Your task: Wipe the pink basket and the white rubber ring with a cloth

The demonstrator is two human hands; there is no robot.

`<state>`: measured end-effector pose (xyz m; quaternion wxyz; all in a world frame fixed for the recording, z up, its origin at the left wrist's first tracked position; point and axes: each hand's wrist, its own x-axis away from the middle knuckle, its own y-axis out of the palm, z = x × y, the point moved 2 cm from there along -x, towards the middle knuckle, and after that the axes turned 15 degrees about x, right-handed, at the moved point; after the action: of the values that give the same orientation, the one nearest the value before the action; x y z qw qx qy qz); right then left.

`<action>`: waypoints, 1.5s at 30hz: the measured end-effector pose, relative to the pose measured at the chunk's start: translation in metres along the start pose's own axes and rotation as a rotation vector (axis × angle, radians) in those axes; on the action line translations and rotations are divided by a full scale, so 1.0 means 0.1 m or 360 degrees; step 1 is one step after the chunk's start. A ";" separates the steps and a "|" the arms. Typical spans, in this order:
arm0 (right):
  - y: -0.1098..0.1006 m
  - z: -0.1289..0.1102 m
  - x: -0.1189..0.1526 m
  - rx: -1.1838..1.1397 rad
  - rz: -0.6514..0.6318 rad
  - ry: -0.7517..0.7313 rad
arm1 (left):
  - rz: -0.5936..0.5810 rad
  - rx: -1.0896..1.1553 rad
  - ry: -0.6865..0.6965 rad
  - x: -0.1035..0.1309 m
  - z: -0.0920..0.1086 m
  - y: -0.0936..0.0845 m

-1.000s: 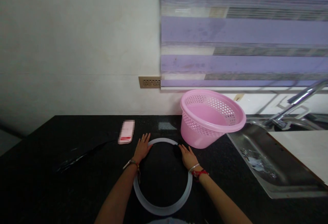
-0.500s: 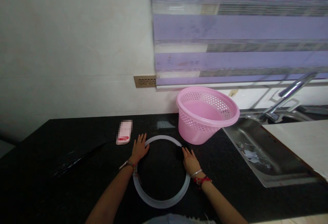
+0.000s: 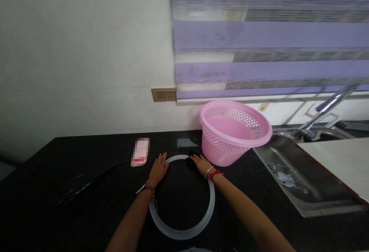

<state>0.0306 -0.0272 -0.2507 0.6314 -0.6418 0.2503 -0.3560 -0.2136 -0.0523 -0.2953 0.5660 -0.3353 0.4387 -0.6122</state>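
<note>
A pale, whitish ring [image 3: 184, 234] stands in front of me at the black counter, dark inside. My left hand [image 3: 158, 170] rests at its upper left edge, fingers stretched forward and apart, thumb touching the rim. My right hand [image 3: 201, 164] lies flat over the far right part of the ring, its fingers pointing left. Beside those fingertips something black [image 3: 191, 162] covers a short stretch of the rim; I cannot make out whether it is cloth or plastic. What lies under my right palm is hidden.
Behind the ring to the right stands a pink perforated basket [image 3: 225, 156]. A pink phone [image 3: 140, 152] lies left of the ring, near a shiny black strip [image 3: 83, 188]. On the right are a steel sink [image 3: 305, 167], a tap [image 3: 325, 108] and a white board [image 3: 343, 159].
My right hand has slid along the ring, leftward and away from me, and the black patch on the rim has shifted with it. My left hand stays nearly where it was.
</note>
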 end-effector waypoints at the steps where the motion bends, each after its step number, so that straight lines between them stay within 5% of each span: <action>1: 0.01 -0.01 0.00 -0.0007 0.0012 0.0012 | 0.0023 -0.0022 -0.0033 0.00 -0.01 0.01; 13: 0.15 -0.12 0.47 0.0049 0.0058 0.0424 | 0.0054 -0.0157 -0.0114 0.02 0.06 0.00; 24: 0.22 -0.50 1.01 0.0088 -0.0018 0.0821 | 0.0073 -0.0198 -0.0121 0.04 0.07 0.00; 29: 0.15 -0.35 0.84 0.0030 -0.0070 0.0701 | 0.0059 -0.0242 0.0005 -0.05 0.24 -0.13; 34: 0.04 -0.15 0.51 -0.0001 -0.0061 0.0260 | -0.0035 -0.0194 0.0248 -0.19 0.42 -0.18; 39: -0.01 -0.06 0.26 -0.0035 -0.0084 0.0026 | -0.0145 -0.0157 0.0256 -0.15 0.31 0.02; 45: -0.02 -0.07 0.30 -0.0040 -0.0068 0.0112 | -0.0093 -0.0139 0.0262 -0.11 0.22 0.11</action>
<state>0.0432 -0.0545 -0.2452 0.6064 -0.6419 0.2630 -0.3886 -0.1880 -0.0442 -0.2961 0.4950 -0.3208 0.4999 -0.6342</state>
